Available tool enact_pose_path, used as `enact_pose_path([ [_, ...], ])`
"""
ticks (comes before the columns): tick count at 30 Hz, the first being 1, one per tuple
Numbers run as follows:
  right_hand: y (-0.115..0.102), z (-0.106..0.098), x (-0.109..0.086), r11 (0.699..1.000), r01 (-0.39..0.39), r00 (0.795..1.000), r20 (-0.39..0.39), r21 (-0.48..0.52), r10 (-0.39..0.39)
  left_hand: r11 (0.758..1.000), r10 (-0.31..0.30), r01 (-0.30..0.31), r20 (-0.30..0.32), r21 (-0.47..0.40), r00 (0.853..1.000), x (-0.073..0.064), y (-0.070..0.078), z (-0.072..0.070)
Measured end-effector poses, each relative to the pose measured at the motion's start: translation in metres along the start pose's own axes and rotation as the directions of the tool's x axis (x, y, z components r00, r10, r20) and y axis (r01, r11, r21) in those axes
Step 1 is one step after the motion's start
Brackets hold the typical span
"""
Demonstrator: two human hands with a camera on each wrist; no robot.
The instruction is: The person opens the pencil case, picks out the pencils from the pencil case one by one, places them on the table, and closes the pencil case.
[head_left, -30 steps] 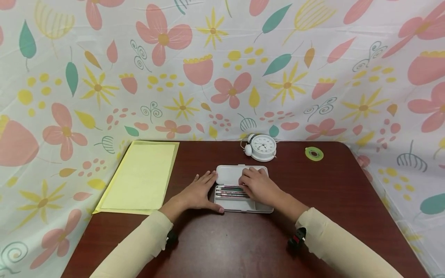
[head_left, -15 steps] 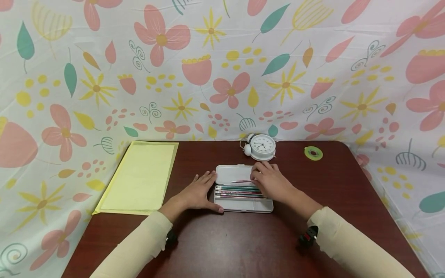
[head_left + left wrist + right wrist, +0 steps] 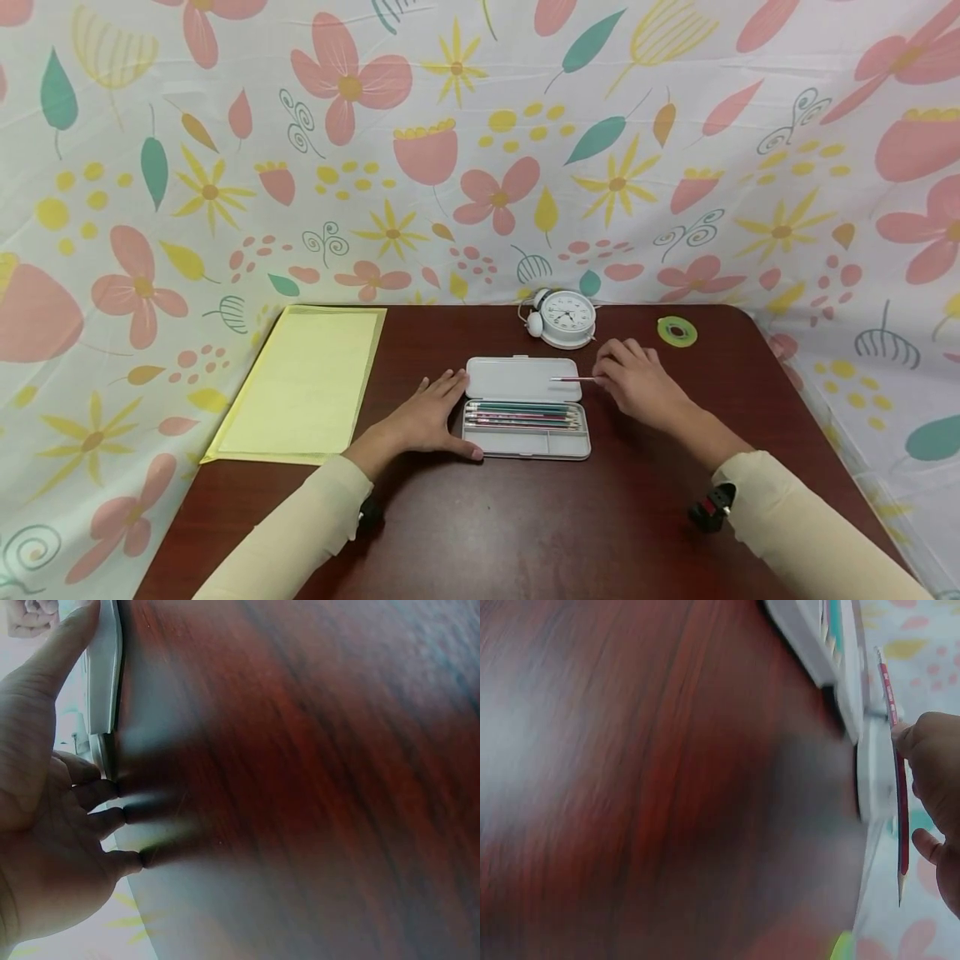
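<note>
A white pencil case [image 3: 522, 377] lies with its lid folded back on the table. Several pencils [image 3: 517, 415], green and red-patterned, rest in its upper compartment. The left hand [image 3: 427, 417] is spread flat at the case's left side, its thumb touching the front left corner; in the left wrist view the thumb [image 3: 64, 656] lies along the case wall. To the right of the lid, the right hand [image 3: 637, 385] pinches a red pencil [image 3: 901, 802] between thumb and fingers. This pencil is raised above the table, its eraser end pointing left over the lid.
Behind the case stands a white twin-bell alarm clock [image 3: 567, 318]. A green tape roll [image 3: 677, 332] lies farther right. On the left is a yellow folder or pad [image 3: 300, 383]. Floral cloth [image 3: 480, 150] hangs along the back and side edges of the dark wooden table [image 3: 480, 525].
The right hand has lifted a red pencil out of the case and carried it right, past the lid. The left hand stays at the case's left side.
</note>
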State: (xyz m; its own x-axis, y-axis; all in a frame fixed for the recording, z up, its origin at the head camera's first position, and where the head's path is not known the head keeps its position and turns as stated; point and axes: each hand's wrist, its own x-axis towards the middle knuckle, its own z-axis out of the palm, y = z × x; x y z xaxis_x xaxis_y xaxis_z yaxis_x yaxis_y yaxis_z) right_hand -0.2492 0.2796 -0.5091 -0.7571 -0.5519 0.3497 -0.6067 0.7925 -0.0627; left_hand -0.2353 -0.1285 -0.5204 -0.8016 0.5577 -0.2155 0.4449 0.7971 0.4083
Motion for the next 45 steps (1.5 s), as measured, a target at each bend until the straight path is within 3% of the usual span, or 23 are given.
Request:
enact_pose_path([
  [9,0.036,0.005,-0.023,0.986,-0.160,0.986,0.044,0.051,0.158,1.000,0.001,-0.001,-0.001,0.012,1.000,0.000,-0.001,0.001],
  [21,0.063,0.006,-0.047,0.975,-0.215,0.976,0.034,0.057,0.213,1.000,0.000,0.000,-0.003,0.009,1.000,0.000,0.001,0.002],
  [31,0.062,0.006,-0.055,0.976,-0.217,0.973,0.090,0.031,0.214,1.000,0.000,0.000,-0.004,0.012,1.000,0.000,-0.001,0.001],
  [45,0.058,0.005,-0.064,0.974,-0.222,0.971,0.101,0.036,0.217,1.000,0.000,0.000,0.005,0.006,1.000,0.000,0.000,0.001],
])
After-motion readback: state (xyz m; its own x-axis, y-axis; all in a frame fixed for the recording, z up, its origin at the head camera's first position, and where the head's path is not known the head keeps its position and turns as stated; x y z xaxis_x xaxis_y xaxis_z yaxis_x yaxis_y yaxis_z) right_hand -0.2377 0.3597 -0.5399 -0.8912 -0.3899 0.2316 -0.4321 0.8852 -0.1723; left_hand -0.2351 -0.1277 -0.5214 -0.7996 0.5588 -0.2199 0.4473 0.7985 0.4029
